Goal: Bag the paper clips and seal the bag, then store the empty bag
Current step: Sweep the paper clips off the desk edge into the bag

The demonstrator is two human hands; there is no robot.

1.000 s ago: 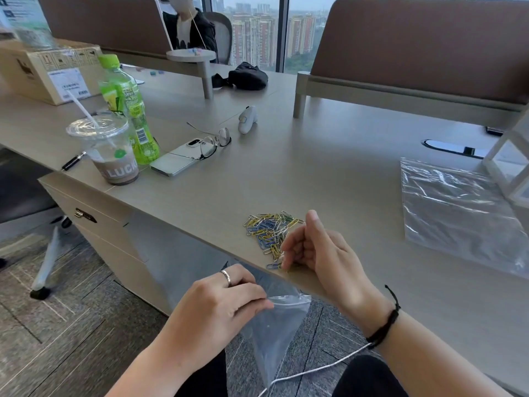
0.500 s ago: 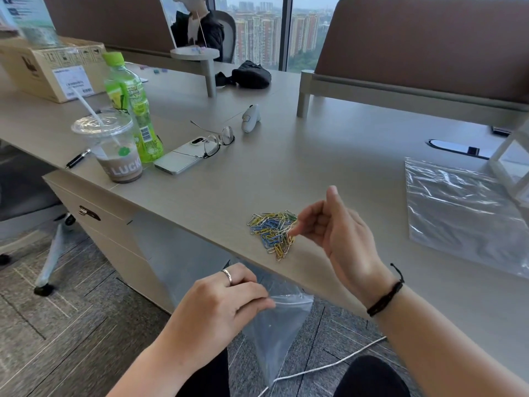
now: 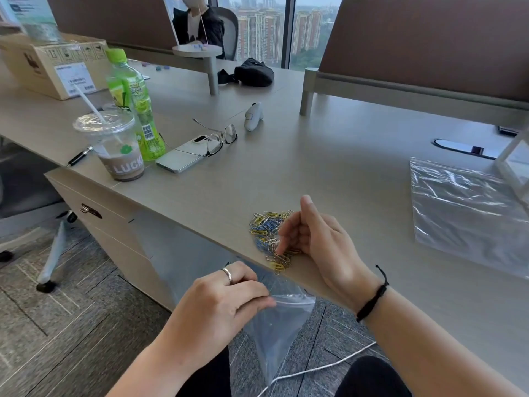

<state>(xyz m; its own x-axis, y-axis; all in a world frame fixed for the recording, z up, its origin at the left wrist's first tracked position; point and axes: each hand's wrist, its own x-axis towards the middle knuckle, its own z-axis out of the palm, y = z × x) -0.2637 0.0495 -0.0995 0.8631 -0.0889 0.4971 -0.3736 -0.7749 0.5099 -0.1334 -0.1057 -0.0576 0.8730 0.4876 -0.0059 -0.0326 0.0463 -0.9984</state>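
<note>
— Where the desk point(image 3: 329, 156) is looked over, what is seen around the work?

— An iced drink cup point(image 3: 118, 147), a green bottle point(image 3: 134, 107), a phone point(image 3: 186, 154) with glasses point(image 3: 220, 137) laid on it, and a cardboard box point(image 3: 57, 64) are found far left. A second plastic bag point(image 3: 466, 213) lies flat at the right, well apart from the paper clips point(image 3: 270, 236), which are heaped at the desk's near edge.

— What is hidden or cut off?

— The flat bag is cut by the frame edge. Part of the heap is covered by the right hand point(image 3: 320, 242), whose fingers are curled with fingertips on the clips; whether any are pinched cannot be told. The bag point(image 3: 279, 325) is gripped at its mouth by the left hand point(image 3: 226, 305), below the desk edge.

— What differs from half a second ago?

— The right hand has been lowered from above the heap onto it. The bag has been kept in place.
</note>
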